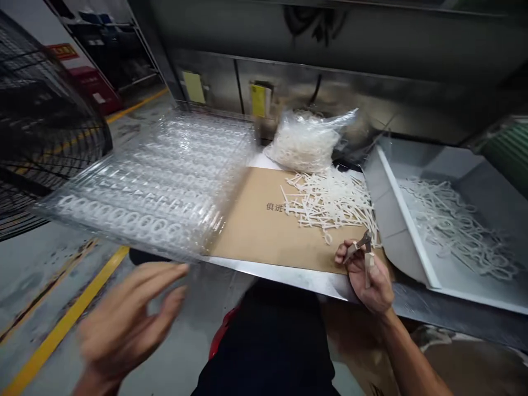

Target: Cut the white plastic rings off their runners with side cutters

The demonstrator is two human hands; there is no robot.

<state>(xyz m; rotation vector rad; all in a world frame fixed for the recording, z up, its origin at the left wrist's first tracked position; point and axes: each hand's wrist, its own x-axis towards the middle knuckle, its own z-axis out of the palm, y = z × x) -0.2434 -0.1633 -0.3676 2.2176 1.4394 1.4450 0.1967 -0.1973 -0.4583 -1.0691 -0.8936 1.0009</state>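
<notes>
My left hand (132,319), a little blurred, is in the air just in front of the clear plastic tray (193,236). Its fingers are apart and hold nothing. Rows of white ring-shaped parts (119,214) fill that tray. In my right hand (373,286) is a small pair of cutting pliers (363,247), jaws pointing up and handles spread. Just beyond the pliers, a loose pile of thin white plastic pieces (334,198) lies on a brown cardboard sheet (247,231). One piece with a ring end (327,237) lies at the near side of the pile.
A clear bag of white parts (305,140) stands behind the pile. To the right is a grey bin (412,231) with white looped pieces (457,225) inside. A black mesh fan guard (45,126) stands at the left. The metal table edge (289,278) runs before me.
</notes>
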